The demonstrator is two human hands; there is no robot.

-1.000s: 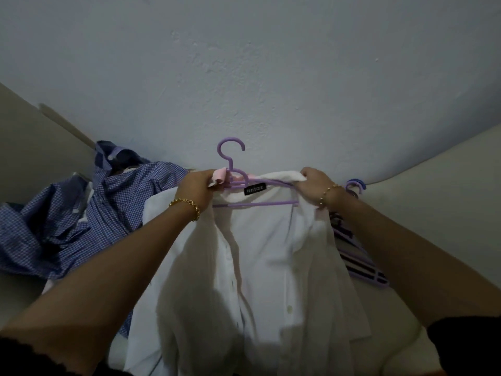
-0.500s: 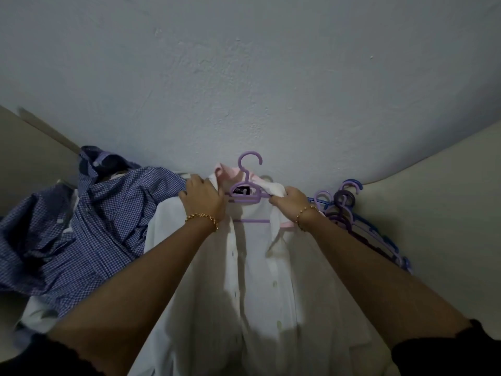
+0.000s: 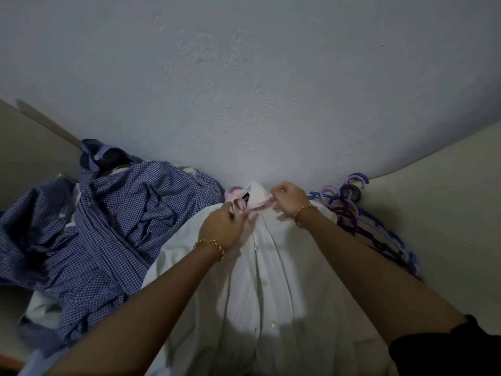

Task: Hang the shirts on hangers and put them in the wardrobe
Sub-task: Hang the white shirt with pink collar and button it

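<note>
Left hand (image 3: pixel 225 226), right hand (image 3: pixel 288 199) closer | white shirt (image 3: pixel 271 280) lengthwise, collar (image 3: pixel 257 206) toward wall (image 3: pixel 244 90) | grips pinch collar

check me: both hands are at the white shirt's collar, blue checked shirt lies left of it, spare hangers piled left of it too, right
One slip: the head view shows the spare hangers piled right of the white shirt, not left. The left hand and right hand are at its collar, and the blue checked shirt lies left of it.
</note>
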